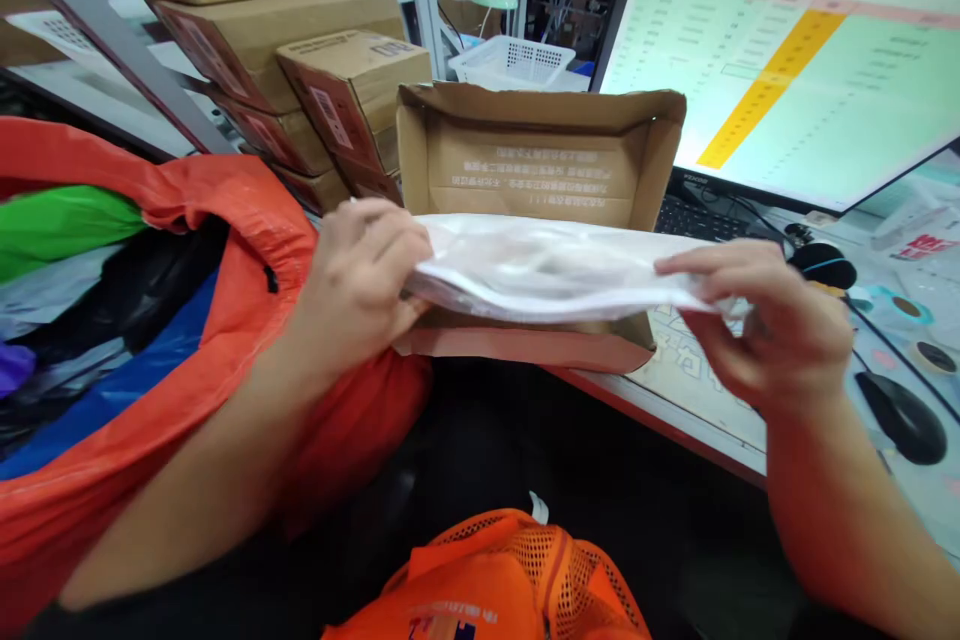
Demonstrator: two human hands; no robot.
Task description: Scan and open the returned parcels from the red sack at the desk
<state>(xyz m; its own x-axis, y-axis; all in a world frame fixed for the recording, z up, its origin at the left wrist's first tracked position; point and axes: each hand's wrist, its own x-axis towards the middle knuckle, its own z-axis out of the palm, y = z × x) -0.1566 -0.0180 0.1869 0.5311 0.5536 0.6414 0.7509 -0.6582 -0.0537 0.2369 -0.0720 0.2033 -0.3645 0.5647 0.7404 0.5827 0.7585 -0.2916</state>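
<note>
Between both hands stretches a white plastic bag (547,270), long and flat, with a glossy translucent face; its contents cannot be made out. My left hand (367,275) is closed on its left end. At the other end, my right hand (765,320) pinches the bag between thumb and fingers. Directly behind and below the bag stands an open cardboard box (540,135), its raised lid printed with pale lettering. The bag hides most of the box's inside.
Several brown boxes (285,40) are stacked at the left behind a metal post. An orange sack (225,210) holding packages stands at left. To the right are a monitor (780,50), keyboard (697,220), mouse (900,415) and tape rolls (896,305). A white basket (514,62) sits behind.
</note>
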